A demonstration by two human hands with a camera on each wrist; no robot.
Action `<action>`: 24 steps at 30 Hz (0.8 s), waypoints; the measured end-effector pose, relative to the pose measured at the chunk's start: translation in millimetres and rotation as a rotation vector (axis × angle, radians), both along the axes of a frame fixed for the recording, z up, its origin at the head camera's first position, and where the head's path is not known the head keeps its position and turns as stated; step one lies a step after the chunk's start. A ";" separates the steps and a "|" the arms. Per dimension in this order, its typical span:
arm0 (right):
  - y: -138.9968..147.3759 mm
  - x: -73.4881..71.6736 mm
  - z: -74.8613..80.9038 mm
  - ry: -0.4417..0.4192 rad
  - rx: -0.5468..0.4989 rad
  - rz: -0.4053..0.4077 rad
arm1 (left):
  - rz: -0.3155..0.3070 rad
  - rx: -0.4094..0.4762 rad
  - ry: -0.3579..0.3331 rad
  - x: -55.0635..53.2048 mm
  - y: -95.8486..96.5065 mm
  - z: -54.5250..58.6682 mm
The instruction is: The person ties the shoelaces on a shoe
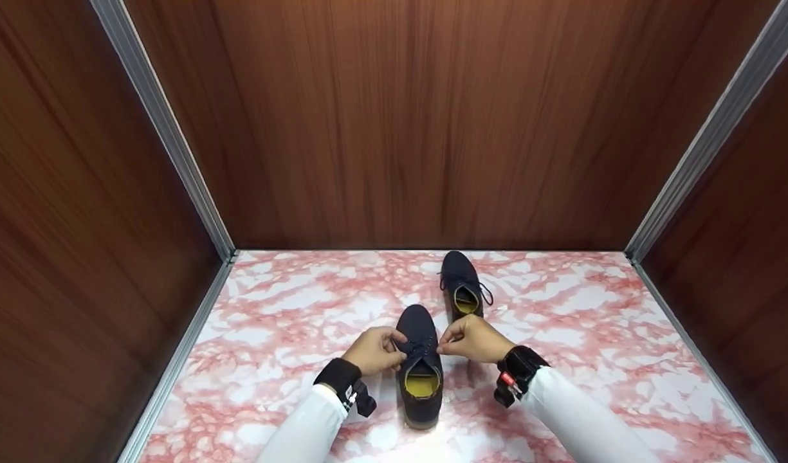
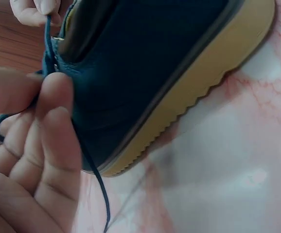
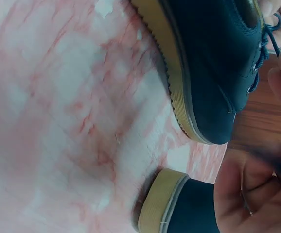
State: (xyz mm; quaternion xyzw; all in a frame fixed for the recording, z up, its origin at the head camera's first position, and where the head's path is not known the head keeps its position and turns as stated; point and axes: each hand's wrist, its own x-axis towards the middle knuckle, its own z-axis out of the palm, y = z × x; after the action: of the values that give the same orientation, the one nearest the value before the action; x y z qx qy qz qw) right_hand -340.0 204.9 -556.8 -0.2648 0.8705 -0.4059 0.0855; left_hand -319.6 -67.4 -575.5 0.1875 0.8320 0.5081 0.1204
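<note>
A dark navy lace-up shoe (image 1: pixel 415 320) with a yellow insole stands upright on the floor, toe pointing away. My left hand (image 1: pixel 374 350) is at the left of its lacing, thumb and fingers pinching a dark shoelace (image 2: pixel 97 182). A loop and a loose end of that lace hang from the fingers in the left wrist view. On the other side, my right hand (image 1: pixel 477 339) pinches another part of the lace, drawn taut between fingers and eyelets in the left wrist view. The shoe's tan sole (image 2: pixel 189 92) has a serrated edge.
A matching shoe (image 1: pixel 457 265) stands farther back to the right, its lace looped at the side and its heel partly behind my right hand. Brown wood-look panels (image 1: pixel 394 128) with grey metal corner strips (image 1: pixel 168 125) enclose the pink-and-white marbled surface (image 1: pixel 291 302).
</note>
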 end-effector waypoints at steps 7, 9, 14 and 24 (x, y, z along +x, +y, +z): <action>-9.2 1.7 0.5 0.011 0.008 -0.039 | -0.038 -0.063 -0.041 -0.8 4.3 6.3; -12.5 2.6 0.3 0.014 0.009 -0.051 | -0.028 -0.056 -0.046 -0.5 5.5 6.1; -19.2 4.0 -0.6 0.056 0.013 -0.082 | 0.010 -0.033 -0.052 0.0 8.5 2.5; -27.4 4.6 -4.2 0.147 0.035 -0.068 | 0.071 -0.055 0.055 0.5 14.3 -3.0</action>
State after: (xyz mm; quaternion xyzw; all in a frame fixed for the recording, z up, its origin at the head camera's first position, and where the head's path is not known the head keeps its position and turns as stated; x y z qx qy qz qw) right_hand -335.4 177.5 -561.0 -0.2625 0.8900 -0.3727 0.0121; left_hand -319.1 -53.1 -578.5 0.1685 0.8547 0.4838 0.0844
